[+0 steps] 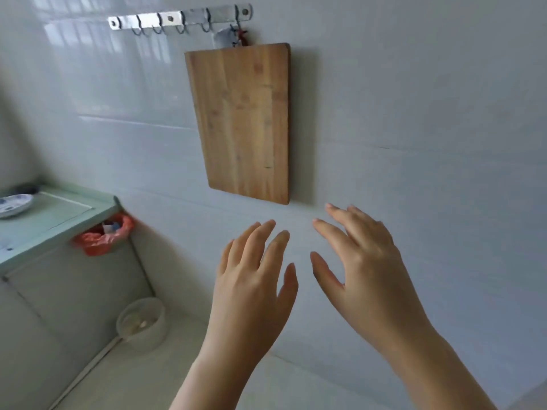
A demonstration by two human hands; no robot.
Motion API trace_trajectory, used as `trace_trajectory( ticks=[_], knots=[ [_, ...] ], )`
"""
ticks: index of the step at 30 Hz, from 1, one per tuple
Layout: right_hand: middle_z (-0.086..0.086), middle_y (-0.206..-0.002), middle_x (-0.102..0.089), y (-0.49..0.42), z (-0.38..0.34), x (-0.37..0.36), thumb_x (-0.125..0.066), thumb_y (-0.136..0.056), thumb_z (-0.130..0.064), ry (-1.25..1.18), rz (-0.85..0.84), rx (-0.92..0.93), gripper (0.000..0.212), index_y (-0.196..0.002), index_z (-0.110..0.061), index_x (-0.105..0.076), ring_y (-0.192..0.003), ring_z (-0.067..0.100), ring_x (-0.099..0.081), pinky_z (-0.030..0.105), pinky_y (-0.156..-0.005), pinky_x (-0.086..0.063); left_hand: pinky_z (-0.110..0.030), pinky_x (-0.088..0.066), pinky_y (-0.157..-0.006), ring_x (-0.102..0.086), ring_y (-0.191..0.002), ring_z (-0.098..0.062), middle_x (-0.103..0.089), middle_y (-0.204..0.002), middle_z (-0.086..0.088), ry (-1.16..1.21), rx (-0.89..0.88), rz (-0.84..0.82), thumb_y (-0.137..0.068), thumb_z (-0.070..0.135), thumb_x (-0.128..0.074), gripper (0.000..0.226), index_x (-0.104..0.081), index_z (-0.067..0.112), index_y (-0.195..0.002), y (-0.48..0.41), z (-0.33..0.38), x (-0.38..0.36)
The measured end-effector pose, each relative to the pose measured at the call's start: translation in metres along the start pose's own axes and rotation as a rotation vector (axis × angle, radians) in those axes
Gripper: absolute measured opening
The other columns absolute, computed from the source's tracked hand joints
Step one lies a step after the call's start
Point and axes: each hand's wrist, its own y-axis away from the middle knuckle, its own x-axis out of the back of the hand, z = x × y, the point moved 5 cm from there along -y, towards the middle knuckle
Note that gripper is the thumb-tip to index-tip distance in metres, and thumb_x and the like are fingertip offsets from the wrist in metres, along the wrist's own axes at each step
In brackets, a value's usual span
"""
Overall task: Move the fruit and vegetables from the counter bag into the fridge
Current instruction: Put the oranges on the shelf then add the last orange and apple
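Observation:
My left hand [254,279] and my right hand [364,267] are both raised in front of a white tiled wall, backs toward me, fingers spread, holding nothing. They hover side by side, a small gap between the thumbs. No fruit, vegetables, counter bag or fridge shows in this view.
A wooden cutting board [242,119] hangs from a metal hook rail [180,19] on the wall above my hands. At left stands a pale green counter [59,214] with a patterned plate [14,204]. A red plastic bag [103,235] hangs off its corner. A clear tub [142,324] sits on the floor.

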Motion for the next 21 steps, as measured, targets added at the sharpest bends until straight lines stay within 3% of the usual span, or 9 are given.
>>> trace_trajectory(
  ticks=[4,10,21],
  knots=[
    [0.012,-0.120,-0.062,-0.015,-0.066,-0.055,-0.057,-0.078,-0.027,-0.096,-0.065,0.095,0.037,-0.109,-0.009,-0.065,-0.114,0.034,-0.055,0.056,-0.091,-0.042,-0.043,-0.042,-0.094,-0.051,-0.115,-0.027,-0.061,-0.120,-0.010,-0.157,0.133,0.031,-0.083,0.028,-0.047,0.036,-0.060,0.009,-0.112,0.026,-0.073,0.037],
    [0.011,-0.123,-0.060,-0.023,-0.160,-0.123,-0.040,-0.082,-0.035,-0.291,-0.202,0.246,0.044,-0.112,-0.012,-0.064,-0.116,0.034,-0.053,0.057,-0.092,-0.039,-0.050,-0.043,-0.093,-0.054,-0.114,-0.029,-0.062,-0.118,-0.010,-0.349,0.328,0.045,-0.081,0.028,-0.047,0.036,-0.060,0.011,-0.109,0.075,-0.154,0.088],
    [0.015,-0.121,-0.061,-0.075,-0.327,-0.244,-0.049,-0.079,-0.032,-0.624,-0.266,0.458,0.043,-0.111,-0.008,-0.064,-0.114,0.040,-0.053,0.062,-0.086,-0.044,-0.051,-0.041,-0.093,-0.057,-0.111,-0.031,-0.064,-0.114,-0.009,-0.754,0.652,0.026,-0.081,0.029,-0.044,0.036,-0.066,0.010,-0.102,0.133,-0.304,0.173]
  ],
)
